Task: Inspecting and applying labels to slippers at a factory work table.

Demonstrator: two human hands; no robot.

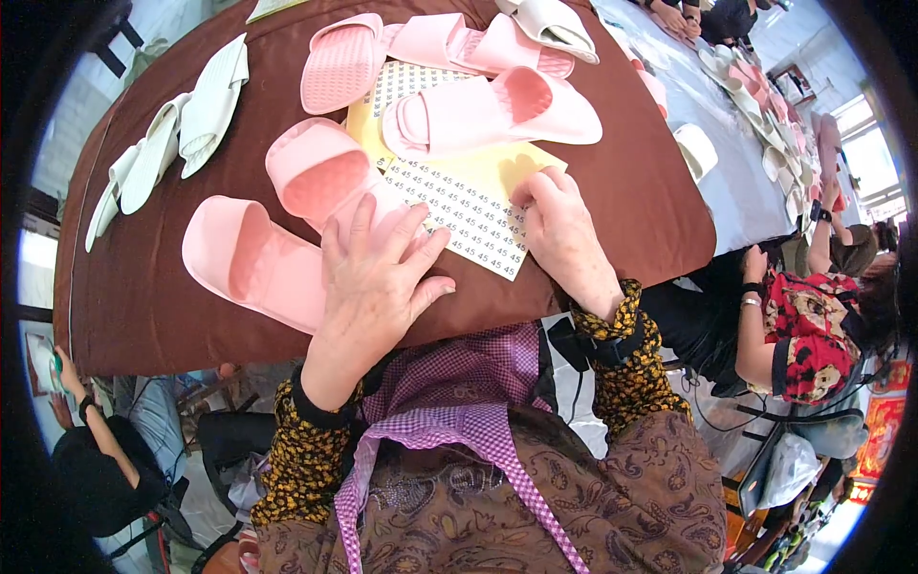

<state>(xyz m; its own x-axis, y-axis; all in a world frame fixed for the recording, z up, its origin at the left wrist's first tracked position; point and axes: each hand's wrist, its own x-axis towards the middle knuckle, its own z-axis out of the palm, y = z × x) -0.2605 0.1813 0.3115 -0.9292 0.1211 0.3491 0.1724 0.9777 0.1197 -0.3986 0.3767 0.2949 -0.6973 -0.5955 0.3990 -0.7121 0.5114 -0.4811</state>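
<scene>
My left hand (378, 263) lies open, fingers spread, over a pink slide slipper (320, 172), its fingertips reaching the left edge of a sheet of small printed stickers (459, 215). My right hand (566, 230) is closed in a pinch at the sheet's right edge; whether a single sticker is between the fingertips is hidden. Left of my left hand, another pink slipper (253, 258) rests near the table edge. Beyond the sheet, a pink slipper (492, 110) lies on its side over yellow backing paper (521, 163) and a second printed sheet (411, 81).
The brown-covered table (641, 210) curves around me. White slippers (167, 143) line its left side; more pink slippers (430, 43) and a white one (550, 29) lie at the far side. A person in a red patterned shirt (813, 335) sits to the right, beside another slipper-covered table (660, 86).
</scene>
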